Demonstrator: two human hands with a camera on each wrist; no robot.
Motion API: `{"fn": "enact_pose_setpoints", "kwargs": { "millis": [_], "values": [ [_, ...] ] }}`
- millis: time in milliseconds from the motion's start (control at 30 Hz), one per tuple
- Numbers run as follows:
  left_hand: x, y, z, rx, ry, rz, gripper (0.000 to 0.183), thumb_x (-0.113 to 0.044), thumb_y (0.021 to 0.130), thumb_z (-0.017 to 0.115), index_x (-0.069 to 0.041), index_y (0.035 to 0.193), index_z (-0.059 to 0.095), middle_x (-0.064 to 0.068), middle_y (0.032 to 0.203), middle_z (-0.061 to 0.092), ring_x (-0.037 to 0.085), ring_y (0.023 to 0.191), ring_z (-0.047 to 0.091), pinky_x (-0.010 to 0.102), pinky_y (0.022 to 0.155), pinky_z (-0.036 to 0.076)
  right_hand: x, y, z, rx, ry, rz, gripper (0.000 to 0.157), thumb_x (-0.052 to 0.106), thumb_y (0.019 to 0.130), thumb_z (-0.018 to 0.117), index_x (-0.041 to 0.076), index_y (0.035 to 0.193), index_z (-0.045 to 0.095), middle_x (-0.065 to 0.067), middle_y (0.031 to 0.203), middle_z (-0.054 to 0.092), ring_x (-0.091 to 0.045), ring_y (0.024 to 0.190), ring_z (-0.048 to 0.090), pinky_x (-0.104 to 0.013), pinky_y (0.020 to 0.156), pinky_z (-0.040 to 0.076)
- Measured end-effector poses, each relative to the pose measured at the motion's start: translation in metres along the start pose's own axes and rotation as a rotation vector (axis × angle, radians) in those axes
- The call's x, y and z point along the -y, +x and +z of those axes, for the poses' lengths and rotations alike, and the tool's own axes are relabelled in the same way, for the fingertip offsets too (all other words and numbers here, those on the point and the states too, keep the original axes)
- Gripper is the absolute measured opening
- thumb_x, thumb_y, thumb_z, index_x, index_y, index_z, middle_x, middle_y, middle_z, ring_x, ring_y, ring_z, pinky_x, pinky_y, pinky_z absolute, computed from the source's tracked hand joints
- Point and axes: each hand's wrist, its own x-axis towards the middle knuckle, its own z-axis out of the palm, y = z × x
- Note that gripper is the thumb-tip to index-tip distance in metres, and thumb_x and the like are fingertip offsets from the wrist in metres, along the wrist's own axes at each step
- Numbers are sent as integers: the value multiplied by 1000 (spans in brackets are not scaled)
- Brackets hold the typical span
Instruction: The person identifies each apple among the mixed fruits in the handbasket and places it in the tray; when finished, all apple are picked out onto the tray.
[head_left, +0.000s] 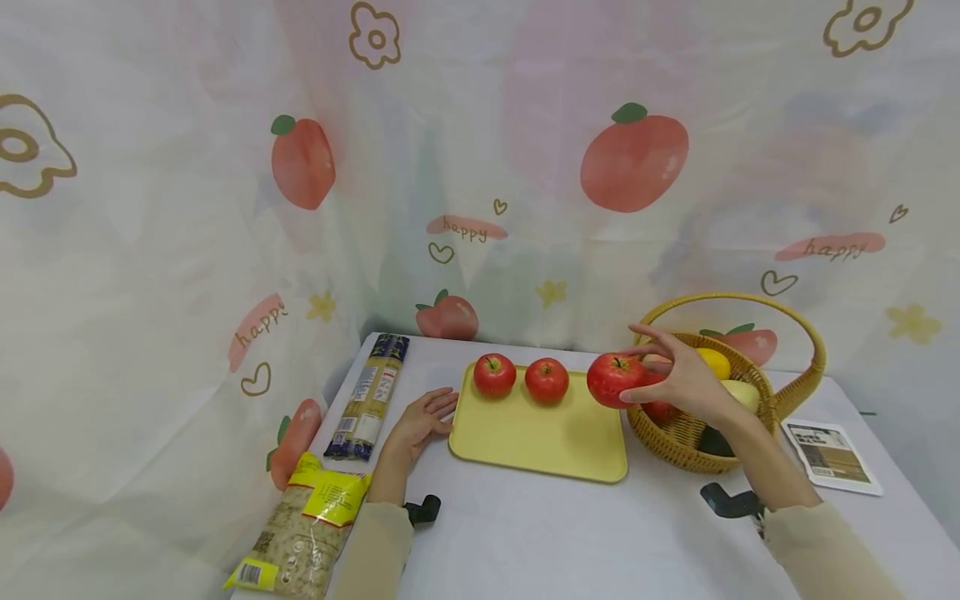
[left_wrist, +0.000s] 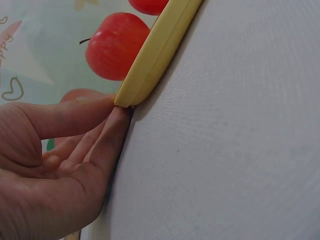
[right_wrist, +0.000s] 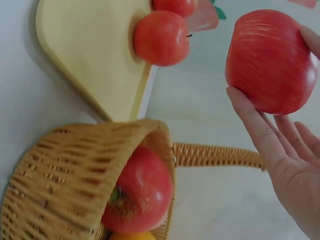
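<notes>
My right hand (head_left: 693, 383) holds a red apple (head_left: 607, 381) between thumb and fingers, above the tray's right edge and beside the wicker basket (head_left: 678, 450). In the right wrist view the held apple (right_wrist: 270, 62) hangs clear of tray and basket. My left hand (head_left: 416, 429) is at the left edge of the yellow tray (head_left: 525, 442); in the left wrist view thumb and fingertips pinch the tray's rim (left_wrist: 155, 60). Two apples sit towards the back of the tray, one at left (head_left: 494, 375) and another (head_left: 547, 381) near the middle.
Inside the basket are a red fruit (right_wrist: 142, 192), a yellow fruit (head_left: 716, 362) and other produce; its handle (head_left: 813, 358) arches above. A white tablet-like card (head_left: 832, 457) lies to its right. Packaged noodles (head_left: 367, 400) and a yellow-ended bag (head_left: 307, 525) lie left.
</notes>
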Motion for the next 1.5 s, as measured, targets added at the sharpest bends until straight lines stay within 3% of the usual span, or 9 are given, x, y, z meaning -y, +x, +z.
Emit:
{"fn": "enact_pose_setpoints", "kwargs": {
  "millis": [267, 600, 833, 1200, 1333, 1500],
  "values": [
    [0, 3, 0, -13, -7, -5, 82, 30, 81, 57, 0, 156, 42, 23, 156, 49, 34, 146, 46, 42, 111, 48, 11, 12, 21, 14, 79, -34, 101, 19, 80, 92, 21, 163, 33, -16, 141, 60, -41, 127, 62, -30, 87, 61],
    [3, 4, -2, -6, -13, -4, 82, 31, 80, 56, 2, 156, 40, 24, 156, 48, 35, 147, 45, 42, 113, 47, 21, 26, 51, 32, 160, -36, 101, 17, 78, 93, 21, 161, 36, -18, 144, 59, -43, 133, 57, -39, 92, 61],
    [3, 4, -2, -5, -9, 7, 82, 32, 81, 55, 3, 156, 40, 24, 156, 48, 35, 146, 46, 42, 113, 46, 14, 34, 70, 33, 232, -26, 99, 11, 80, 91, 20, 162, 36, -18, 145, 59, -45, 133, 56, -35, 92, 60],
    [2, 3, -2, -8, -13, 0, 82, 32, 81, 54, 2, 156, 40, 24, 157, 48, 35, 147, 46, 43, 114, 45, 6, 41, 103, 43, 325, 10, 95, 8, 80, 89, 17, 160, 38, -21, 148, 57, -45, 136, 55, -41, 95, 59],
    [2, 3, -1, -3, -13, 3, 82, 31, 81, 53, 3, 156, 39, 25, 157, 47, 36, 147, 45, 43, 114, 45, 4, 45, 115, 36, 346, 42, 93, 10, 79, 91, 22, 157, 43, -17, 146, 59, -42, 135, 56, -41, 96, 59],
    [2, 2, -1, -2, -18, -3, 83, 32, 81, 53, 2, 156, 39, 24, 157, 47, 34, 147, 45, 42, 114, 45, 3, 51, 129, 37, 402, 43, 95, 5, 77, 91, 18, 157, 42, -19, 144, 59, -39, 133, 57, -40, 98, 58]
  ]
}}
